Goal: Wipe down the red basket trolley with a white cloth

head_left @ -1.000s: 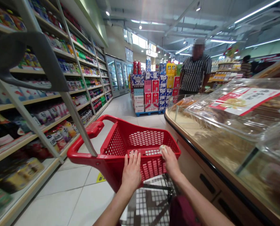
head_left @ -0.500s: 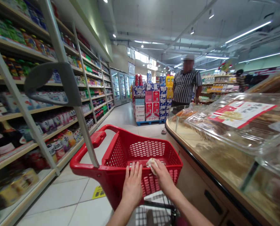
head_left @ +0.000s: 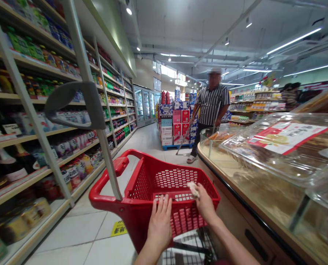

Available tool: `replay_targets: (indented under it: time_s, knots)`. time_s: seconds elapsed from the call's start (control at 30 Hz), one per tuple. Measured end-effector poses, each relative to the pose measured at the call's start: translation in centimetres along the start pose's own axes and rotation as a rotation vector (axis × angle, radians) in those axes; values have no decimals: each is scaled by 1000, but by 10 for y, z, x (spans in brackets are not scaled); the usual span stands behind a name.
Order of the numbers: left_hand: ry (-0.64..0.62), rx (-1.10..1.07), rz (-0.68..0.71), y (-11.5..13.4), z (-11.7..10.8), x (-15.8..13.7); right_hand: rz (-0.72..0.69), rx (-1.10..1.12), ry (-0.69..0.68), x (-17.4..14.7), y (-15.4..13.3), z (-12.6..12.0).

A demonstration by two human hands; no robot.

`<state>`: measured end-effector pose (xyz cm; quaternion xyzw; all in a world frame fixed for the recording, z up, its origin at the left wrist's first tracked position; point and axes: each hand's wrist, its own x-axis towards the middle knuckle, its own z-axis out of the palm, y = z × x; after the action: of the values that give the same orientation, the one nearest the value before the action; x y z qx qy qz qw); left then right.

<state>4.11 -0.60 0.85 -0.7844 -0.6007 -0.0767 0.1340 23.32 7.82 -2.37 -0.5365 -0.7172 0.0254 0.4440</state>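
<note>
A red plastic shopping cart (head_left: 177, 169) with honeycomb-holed walls stands right in front of me. My left hand (head_left: 160, 219) lies with fingers stretched out on the cart's near rim. In my right hand (head_left: 204, 203) is a crumpled white cloth (head_left: 193, 189), held at the near rim toward the right end of the basket. The fingertips of that hand are partly hidden behind the cloth. A grey upright pole (head_left: 97, 99) with a dark grey loop grip (head_left: 75, 105) rises from the cart's handle end.
Shelves of drinks (head_left: 42, 95) line the left. A glass-edged counter (head_left: 252, 198) with clear food packs (head_left: 285, 140) runs along the right. Ahead, a person in a striped shirt (head_left: 212, 105) on crutches stands beside stacked boxes (head_left: 177, 125). A yellow sticker (head_left: 119, 228) marks the floor.
My right hand has moved right along the near rim with the cloth. My left hand stays on the rim. The person ahead has stepped closer, and the view has shifted slightly.
</note>
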Motion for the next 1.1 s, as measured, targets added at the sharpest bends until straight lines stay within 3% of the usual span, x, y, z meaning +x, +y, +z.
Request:
replay_targets:
  time_s: [0.07,0.17,0.27,0.37,0.47,0.6,0.7,0.83,1.0,1.1]
  knots:
    - [18,-13,-3,3,1,-2,54,-69,32,0,18,-11]
    - [16,-29,-13,9,1,-3,-44,-111,-23,-10,28,-15]
    - [14,-21,-10,12,0,-2,-135,-131,-47,-20,19,-13]
    - [24,19,7,11,0,-1,-201,-85,-150,-17,19,-23]
    - [45,76,32,10,1,-1,-208,-19,-230,-12,37,-44]
    - [80,91,37,15,5,-2,-47,-43,-65,-18,53,-54]
    - [100,78,28,21,7,0,-74,-42,43,-29,33,-38]
    - [128,84,34,26,8,1,-291,10,-42,-31,6,-21]
    - [146,89,57,27,10,-1,-69,-127,-1,-25,40,-44]
    - [158,76,39,29,11,0,-99,-117,-34,-27,43,-48]
